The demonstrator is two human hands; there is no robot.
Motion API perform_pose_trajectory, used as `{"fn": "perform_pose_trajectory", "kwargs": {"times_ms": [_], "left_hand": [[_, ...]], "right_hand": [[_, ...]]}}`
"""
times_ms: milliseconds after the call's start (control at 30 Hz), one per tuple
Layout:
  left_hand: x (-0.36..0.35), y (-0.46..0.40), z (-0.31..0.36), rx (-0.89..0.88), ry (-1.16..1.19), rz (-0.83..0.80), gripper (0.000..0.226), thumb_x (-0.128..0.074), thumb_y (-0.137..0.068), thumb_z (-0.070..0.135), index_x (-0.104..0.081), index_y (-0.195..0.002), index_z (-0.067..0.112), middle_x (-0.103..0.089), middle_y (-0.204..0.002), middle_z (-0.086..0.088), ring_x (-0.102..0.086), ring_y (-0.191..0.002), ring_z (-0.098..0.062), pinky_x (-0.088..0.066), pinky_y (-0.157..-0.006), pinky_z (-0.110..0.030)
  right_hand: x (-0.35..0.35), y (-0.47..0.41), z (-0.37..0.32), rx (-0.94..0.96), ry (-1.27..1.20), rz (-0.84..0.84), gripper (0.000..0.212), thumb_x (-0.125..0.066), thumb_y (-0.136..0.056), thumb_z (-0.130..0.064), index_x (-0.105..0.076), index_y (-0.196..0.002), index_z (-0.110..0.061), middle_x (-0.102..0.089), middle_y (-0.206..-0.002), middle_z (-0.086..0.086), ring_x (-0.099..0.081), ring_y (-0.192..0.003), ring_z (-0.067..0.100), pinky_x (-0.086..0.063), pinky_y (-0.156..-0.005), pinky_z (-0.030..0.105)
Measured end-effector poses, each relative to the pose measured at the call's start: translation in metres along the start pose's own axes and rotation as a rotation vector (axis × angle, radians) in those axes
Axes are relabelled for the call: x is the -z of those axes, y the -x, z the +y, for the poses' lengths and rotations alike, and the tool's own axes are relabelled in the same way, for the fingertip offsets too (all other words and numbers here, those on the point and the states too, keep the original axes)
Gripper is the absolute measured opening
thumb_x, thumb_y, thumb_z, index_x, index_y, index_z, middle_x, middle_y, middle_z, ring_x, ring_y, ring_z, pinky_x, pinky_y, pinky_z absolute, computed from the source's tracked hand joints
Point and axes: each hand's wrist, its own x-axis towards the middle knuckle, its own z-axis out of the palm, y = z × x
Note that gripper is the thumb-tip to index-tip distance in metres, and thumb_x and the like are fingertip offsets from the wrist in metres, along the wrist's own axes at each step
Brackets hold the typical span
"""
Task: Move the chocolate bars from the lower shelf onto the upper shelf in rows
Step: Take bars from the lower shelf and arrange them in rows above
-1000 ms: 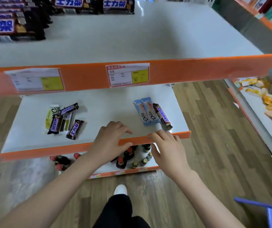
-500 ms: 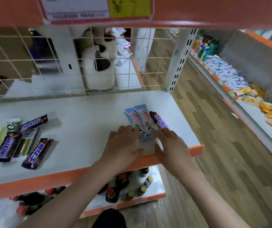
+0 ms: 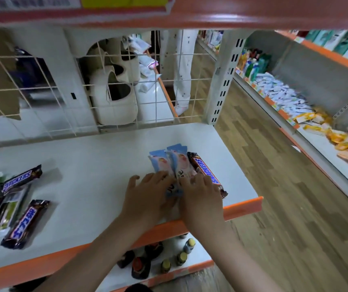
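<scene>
On the white lower shelf (image 3: 97,165) lie two blue chocolate bars (image 3: 168,161) side by side, with a brown Snickers bar (image 3: 204,170) touching them on the right. My left hand (image 3: 145,197) rests its fingers on the near end of the left blue bar. My right hand (image 3: 200,197) lies over the near ends of the other blue bar and the Snickers. How firmly either hand holds is unclear. At the shelf's left sit more bars: a Snickers (image 3: 21,179), a dark bar (image 3: 26,223) and others overlapping. The upper shelf's orange front edge (image 3: 253,15) runs overhead.
A white wire mesh (image 3: 42,85) backs the lower shelf, with a person's legs (image 3: 182,81) beyond it. Small bottles (image 3: 165,265) stand on the bottom shelf below. A wooden-floored aisle (image 3: 284,197) and another stocked shelf unit (image 3: 284,98) lie to the right.
The view has dropped from above the upper shelf to beneath it. Both hands moved forward from the lower shelf's orange edge onto the near ends of the blue bars and Snickers.
</scene>
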Motion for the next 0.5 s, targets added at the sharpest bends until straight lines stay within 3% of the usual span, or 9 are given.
{"fn": "perform_pose_trajectory", "kwargs": {"times_ms": [167, 333, 433, 500], "left_hand": [[0.006, 0.01, -0.009, 0.085, 0.045, 0.061, 0.017, -0.043, -0.091, 0.045, -0.051, -0.099, 0.033, -0.052, -0.112, 0.016, -0.052, -0.106, -0.008, -0.022, -0.104, -0.043], [0.016, 0.014, -0.022, 0.114, 0.04, 0.032, 0.017, -0.042, -0.092, 0.035, -0.052, -0.102, 0.025, -0.051, -0.109, 0.008, -0.053, -0.103, -0.011, -0.028, -0.104, -0.036], [0.022, 0.013, -0.03, 0.132, 0.061, 0.034, 0.014, -0.051, -0.089, 0.024, -0.055, -0.101, 0.017, -0.053, -0.102, 0.003, -0.056, -0.098, -0.016, -0.031, -0.103, -0.038], [0.025, 0.014, -0.034, 0.118, 0.053, 0.028, 0.013, -0.045, -0.093, 0.025, -0.055, -0.099, 0.021, -0.053, -0.104, 0.005, -0.056, -0.101, -0.014, -0.025, -0.109, -0.04]], "right_hand": [[0.001, 0.01, -0.014, 0.118, -0.099, -0.055, 0.025, -0.078, -0.048, -0.017, -0.066, -0.07, -0.016, -0.062, -0.066, 0.001, -0.062, -0.066, 0.024, -0.045, -0.053, 0.026], [0.001, 0.007, -0.023, 0.206, -0.357, -0.291, 0.021, -0.049, -0.081, -0.015, -0.059, -0.099, -0.014, -0.061, -0.098, 0.005, -0.051, -0.097, 0.025, -0.039, -0.078, 0.035], [0.001, -0.002, -0.023, 0.165, -0.432, -0.251, 0.026, -0.045, -0.089, -0.019, -0.056, -0.112, -0.021, -0.062, -0.103, 0.001, -0.051, -0.101, 0.022, -0.039, -0.082, 0.033], [-0.001, -0.016, -0.015, 0.156, -0.374, -0.184, 0.032, -0.048, -0.089, -0.014, -0.052, -0.118, -0.026, -0.059, -0.112, -0.004, -0.049, -0.11, 0.019, -0.038, -0.088, 0.033]]}}
